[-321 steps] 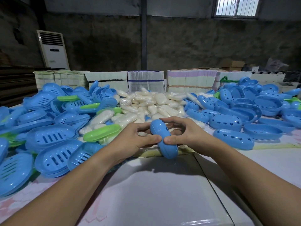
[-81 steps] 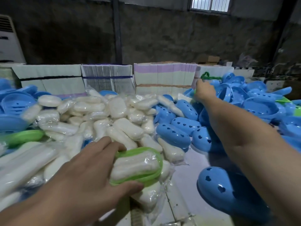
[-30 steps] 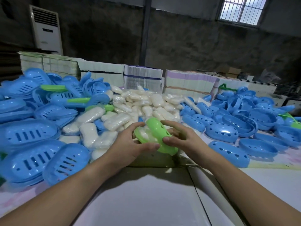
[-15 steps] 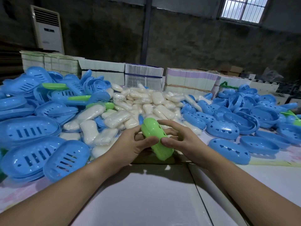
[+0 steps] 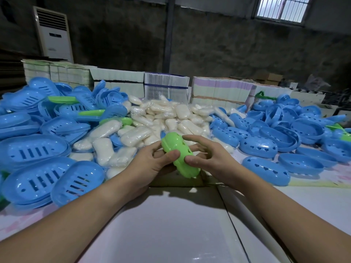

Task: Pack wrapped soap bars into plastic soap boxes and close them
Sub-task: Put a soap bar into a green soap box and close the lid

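A closed green soap box (image 5: 179, 154) is held above the table's near middle between both hands. My left hand (image 5: 152, 164) grips its left side, thumb on the lid and fingers underneath. My right hand (image 5: 207, 156) holds the right side with the thumb on the lid; its index finger is lifted off the box. Behind them lies a heap of wrapped white soap bars (image 5: 171, 118). Blue slotted box bases (image 5: 36, 179) are piled at the left, and blue lids with heart holes (image 5: 266, 168) lie at the right.
A few green box parts (image 5: 62, 99) sit among the blue bases at the left. Stacks of flat cartons (image 5: 167, 88) line the table's far edge. A white floor air conditioner (image 5: 53, 35) stands at the back left. A white table top (image 5: 171, 224) lies under my forearms.
The green box has gone from half open with the soap showing to closed. My right index finger has lifted off it. The box has tilted a little in my hands.
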`<control>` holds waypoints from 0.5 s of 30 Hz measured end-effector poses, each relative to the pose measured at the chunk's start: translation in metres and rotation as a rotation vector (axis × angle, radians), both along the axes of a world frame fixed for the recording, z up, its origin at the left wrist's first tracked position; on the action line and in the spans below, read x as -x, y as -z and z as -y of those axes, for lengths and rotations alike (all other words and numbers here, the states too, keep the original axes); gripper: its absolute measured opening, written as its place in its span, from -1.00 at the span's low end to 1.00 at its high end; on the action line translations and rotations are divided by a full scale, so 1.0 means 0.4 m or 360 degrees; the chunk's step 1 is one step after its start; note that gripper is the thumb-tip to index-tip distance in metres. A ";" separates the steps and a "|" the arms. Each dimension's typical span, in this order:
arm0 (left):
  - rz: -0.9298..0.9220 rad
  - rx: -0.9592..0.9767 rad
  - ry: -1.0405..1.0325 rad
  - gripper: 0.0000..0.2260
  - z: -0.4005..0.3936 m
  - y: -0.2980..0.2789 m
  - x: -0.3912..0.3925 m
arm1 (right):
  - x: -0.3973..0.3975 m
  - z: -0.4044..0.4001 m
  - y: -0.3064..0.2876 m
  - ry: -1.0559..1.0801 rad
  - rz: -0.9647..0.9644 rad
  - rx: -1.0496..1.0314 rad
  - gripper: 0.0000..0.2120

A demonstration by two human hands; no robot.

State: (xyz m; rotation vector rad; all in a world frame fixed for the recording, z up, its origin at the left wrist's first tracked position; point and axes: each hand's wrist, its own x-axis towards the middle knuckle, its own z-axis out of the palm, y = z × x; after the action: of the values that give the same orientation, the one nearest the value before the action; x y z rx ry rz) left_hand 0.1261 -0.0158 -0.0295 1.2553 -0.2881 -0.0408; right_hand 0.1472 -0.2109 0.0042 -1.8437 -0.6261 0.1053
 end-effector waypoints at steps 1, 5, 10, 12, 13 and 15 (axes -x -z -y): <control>0.0000 0.0030 -0.0008 -0.51 0.001 -0.001 -0.001 | 0.000 0.000 -0.001 0.0017 0.0020 -0.0025 -0.43; 0.0004 0.0074 -0.0050 -0.47 0.005 -0.005 0.000 | -0.007 0.007 0.003 0.0042 0.0037 -0.0112 -0.40; -0.0009 0.0101 -0.0024 -0.47 0.005 -0.003 0.003 | -0.007 0.005 0.010 -0.0010 0.0017 -0.0095 -0.40; -0.0012 0.0083 0.0000 -0.42 0.005 -0.003 0.003 | -0.009 0.010 0.012 -0.0001 -0.0013 -0.0129 -0.39; -0.0017 0.0091 0.0008 -0.41 0.005 -0.003 0.003 | -0.009 0.011 0.014 -0.0001 -0.0023 -0.0148 -0.39; -0.0030 0.0127 0.0026 -0.41 0.004 -0.003 0.005 | -0.009 0.009 0.016 0.0008 -0.0022 -0.0149 -0.39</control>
State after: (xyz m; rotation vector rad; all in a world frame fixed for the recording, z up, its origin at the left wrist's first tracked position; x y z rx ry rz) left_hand 0.1243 -0.0173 -0.0283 1.1726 -0.2809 -0.0547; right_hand 0.1508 -0.2145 -0.0023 -1.7530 -0.6072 0.0839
